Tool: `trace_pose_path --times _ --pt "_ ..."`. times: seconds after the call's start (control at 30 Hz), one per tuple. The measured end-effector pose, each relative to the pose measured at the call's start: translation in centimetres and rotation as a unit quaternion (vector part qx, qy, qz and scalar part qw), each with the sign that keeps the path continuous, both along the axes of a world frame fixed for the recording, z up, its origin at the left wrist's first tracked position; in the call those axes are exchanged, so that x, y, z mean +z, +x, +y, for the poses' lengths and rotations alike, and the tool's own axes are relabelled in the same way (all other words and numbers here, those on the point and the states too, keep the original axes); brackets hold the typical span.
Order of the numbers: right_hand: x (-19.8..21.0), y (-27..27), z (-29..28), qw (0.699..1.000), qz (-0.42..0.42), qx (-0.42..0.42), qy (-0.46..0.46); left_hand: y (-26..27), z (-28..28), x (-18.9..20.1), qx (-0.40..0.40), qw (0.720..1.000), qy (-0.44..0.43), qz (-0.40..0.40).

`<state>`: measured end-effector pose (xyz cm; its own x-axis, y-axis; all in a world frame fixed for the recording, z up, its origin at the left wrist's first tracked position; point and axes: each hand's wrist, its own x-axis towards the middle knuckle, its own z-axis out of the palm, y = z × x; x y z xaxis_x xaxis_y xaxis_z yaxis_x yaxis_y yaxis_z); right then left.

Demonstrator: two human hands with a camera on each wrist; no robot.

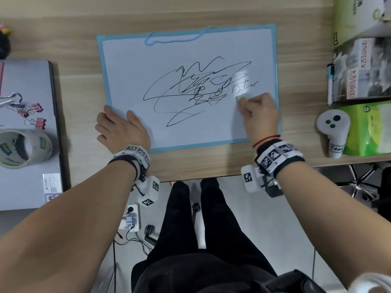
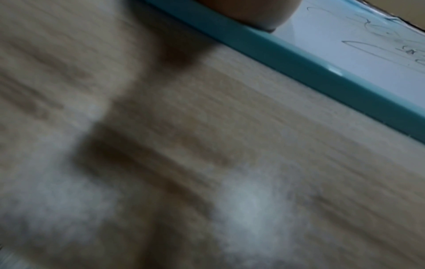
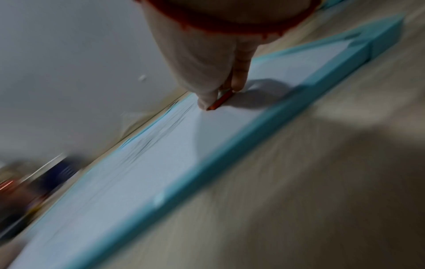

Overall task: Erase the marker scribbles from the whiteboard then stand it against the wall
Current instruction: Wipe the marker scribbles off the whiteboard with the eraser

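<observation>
Right hand (image 1: 259,115) fingers (image 1: 246,106) curled, pinching a small pale eraser (image 1: 241,97) onto the whiteboard (image 1: 131,60), at the scribbles' (image 1: 190,92) right end; left hand (image 1: 120,127) fingers (image 1: 110,112) straight, flat on the board's near-left corner; whiteboard flat on desk (image 1: 80,49).

The blue-framed whiteboard (image 1: 190,49) lies flat on the desk, black scribbles (image 1: 190,89) across its middle.

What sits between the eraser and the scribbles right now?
Nothing visible. The right hand holds the eraser on the whiteboard at the right edge of the scribbles; only bare board lies between. The left hand rests on the near-left corner, clear of the ink.
</observation>
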<state>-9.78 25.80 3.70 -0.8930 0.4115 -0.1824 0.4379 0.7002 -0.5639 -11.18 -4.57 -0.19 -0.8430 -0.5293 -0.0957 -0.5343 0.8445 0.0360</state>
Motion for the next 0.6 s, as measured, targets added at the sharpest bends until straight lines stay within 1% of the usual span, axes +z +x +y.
trace_pose_path --times 0.07,0.1,0.17,0.23,0.3,0.33,0.37,0.43,0.53,0.57,0.6 --pt "0.3 -1.8 2.6 0.997 0.026 -0.013 0.067 0.0 0.0 0.0 -0.003 1.0 -0.002 0.001" --pt "0.5 -2.7 3.4 0.995 0.016 -0.019 0.095 0.1 0.0 0.0 -0.003 1.0 -0.002 0.002" --pt "0.3 -4.2 2.9 0.993 0.009 -0.011 0.115 0.1 0.0 0.1 -0.001 1.0 0.0 0.002" --pt "-0.7 -4.6 -0.1 0.998 0.014 0.024 0.055 0.1 0.0 0.1 -0.002 1.0 0.0 0.003" --pt "-1.6 -4.0 -3.1 0.998 -0.014 0.048 -0.03 0.1 0.1 0.1 -0.003 1.0 -0.001 0.005" --pt "-2.1 -3.7 -3.7 0.996 -0.019 0.064 -0.058 0.0 0.1 0.2 -0.003 1.0 -0.001 0.006" --pt "-2.2 -3.4 -3.6 0.995 -0.009 0.075 -0.066 0.0 0.1 0.2 -0.003 1.0 0.0 0.006" --pt "-1.8 -4.0 -1.3 0.998 0.018 0.051 -0.034 0.0 0.1 0.2 -0.004 1.0 0.002 0.008" --pt "-0.6 -5.4 2.5 0.996 0.047 0.009 0.074 0.0 0.1 0.2 -0.004 1.0 0.003 0.01" --pt "-0.3 -5.4 2.6 0.995 0.047 -0.003 0.084 0.0 0.1 0.1 -0.004 1.0 0.003 0.01" --pt "-0.3 -5.2 1.9 0.996 0.045 0.003 0.082 0.0 0.0 0.1 -0.004 1.0 0.004 0.009"
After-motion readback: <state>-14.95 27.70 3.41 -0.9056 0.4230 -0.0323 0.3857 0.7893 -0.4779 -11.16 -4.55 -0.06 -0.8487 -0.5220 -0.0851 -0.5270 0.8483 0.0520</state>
